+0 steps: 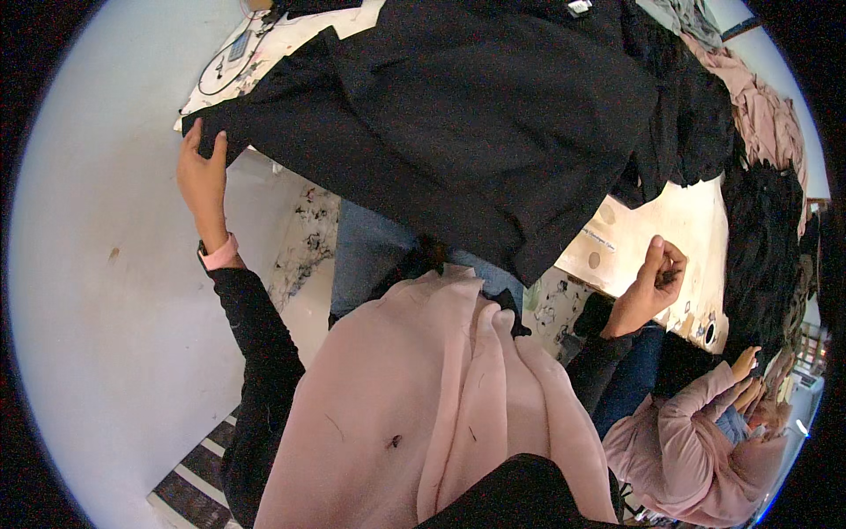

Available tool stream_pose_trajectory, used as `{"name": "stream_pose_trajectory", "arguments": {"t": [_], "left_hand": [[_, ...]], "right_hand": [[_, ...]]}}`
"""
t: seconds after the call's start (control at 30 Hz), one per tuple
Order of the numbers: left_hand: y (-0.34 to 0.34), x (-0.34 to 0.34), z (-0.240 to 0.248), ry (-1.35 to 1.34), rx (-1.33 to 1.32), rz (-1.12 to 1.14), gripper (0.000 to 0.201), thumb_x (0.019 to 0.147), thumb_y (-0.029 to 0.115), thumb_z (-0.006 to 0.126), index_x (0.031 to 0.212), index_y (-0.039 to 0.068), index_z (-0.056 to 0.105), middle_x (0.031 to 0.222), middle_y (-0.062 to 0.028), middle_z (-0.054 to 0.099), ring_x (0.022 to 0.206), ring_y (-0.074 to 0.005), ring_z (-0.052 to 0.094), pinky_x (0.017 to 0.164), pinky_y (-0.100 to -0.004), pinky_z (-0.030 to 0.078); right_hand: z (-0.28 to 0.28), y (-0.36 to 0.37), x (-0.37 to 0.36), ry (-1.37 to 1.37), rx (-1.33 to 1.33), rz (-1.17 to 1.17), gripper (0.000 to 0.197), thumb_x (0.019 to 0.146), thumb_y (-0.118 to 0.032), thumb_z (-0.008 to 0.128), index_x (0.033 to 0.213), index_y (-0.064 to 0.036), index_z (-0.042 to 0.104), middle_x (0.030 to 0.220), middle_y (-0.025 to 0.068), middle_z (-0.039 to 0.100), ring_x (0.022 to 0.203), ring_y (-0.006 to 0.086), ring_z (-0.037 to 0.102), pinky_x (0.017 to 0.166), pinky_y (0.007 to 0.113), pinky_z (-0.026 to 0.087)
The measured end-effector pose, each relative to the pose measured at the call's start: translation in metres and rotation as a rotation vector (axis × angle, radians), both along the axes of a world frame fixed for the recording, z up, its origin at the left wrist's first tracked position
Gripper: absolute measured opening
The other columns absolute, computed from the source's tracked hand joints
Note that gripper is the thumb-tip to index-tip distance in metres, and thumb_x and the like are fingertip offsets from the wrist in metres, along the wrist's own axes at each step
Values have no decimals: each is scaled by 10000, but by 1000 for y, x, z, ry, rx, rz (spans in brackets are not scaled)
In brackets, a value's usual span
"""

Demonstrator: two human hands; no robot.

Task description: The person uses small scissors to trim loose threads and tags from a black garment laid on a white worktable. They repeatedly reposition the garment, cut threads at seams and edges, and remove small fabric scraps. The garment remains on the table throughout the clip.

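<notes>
A large black garment [476,115] lies spread over the table, its near edge hanging over the front. At its left corner my left hand [203,176] grips the cloth between thumb and fingers. Apart from the garment, my right hand [648,286] is raised over the table's right part with fingers curled. A small dark tuft, like thread scraps [669,278], shows in those fingers. Near the far edge of the cloth sits a small white label [578,9].
The pale tabletop [661,229] shows at right, with a round hole near its corner. Piled black clothes [762,256] and pink cloth [749,101] lie at the right. A cable [204,78] loops at the far left. Another person [696,432] in pink works at lower right.
</notes>
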State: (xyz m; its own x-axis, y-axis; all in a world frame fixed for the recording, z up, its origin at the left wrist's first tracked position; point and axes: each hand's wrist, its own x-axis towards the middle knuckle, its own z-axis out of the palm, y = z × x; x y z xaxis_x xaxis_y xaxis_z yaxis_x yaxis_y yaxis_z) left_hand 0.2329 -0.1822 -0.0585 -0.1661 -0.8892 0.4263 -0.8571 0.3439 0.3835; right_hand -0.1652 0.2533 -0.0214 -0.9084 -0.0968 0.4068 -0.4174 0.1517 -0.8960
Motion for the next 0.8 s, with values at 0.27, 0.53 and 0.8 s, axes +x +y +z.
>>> {"name": "stream_pose_trajectory", "arguments": {"t": [0.27, 0.53, 0.8], "left_hand": [[138, -126, 13, 169, -225, -618, 583, 855, 208, 748, 1387, 105, 533, 1501, -156, 466, 1412, -364, 416, 1128, -555, 317], [217, -245, 3, 133, -57, -1436, 370, 866, 35, 630, 1219, 142, 662, 1289, -60, 657, 1162, -266, 637, 1028, -410, 469], [161, -261, 34, 422, 197, -1263, 251, 852, -10, 707, 1095, 48, 714, 1039, -90, 743, 969, -223, 723, 863, -313, 556]], "right_hand": [[-30, 21, 16, -93, 304, 172, 141, 951, -125, 709, 880, -30, 633, 706, -59, 528, 656, 35, 441, 600, 203, 341], [-37, -8, 52, 214, 562, 703, 420, 621, -294, 955, 766, -110, 607, 647, 24, 620, 534, 199, 585, 532, 315, 454], [-44, -14, 57, -9, 301, 422, 476, 624, -193, 965, 946, -73, 636, 710, 23, 592, 616, 118, 534, 562, 271, 429]]}}
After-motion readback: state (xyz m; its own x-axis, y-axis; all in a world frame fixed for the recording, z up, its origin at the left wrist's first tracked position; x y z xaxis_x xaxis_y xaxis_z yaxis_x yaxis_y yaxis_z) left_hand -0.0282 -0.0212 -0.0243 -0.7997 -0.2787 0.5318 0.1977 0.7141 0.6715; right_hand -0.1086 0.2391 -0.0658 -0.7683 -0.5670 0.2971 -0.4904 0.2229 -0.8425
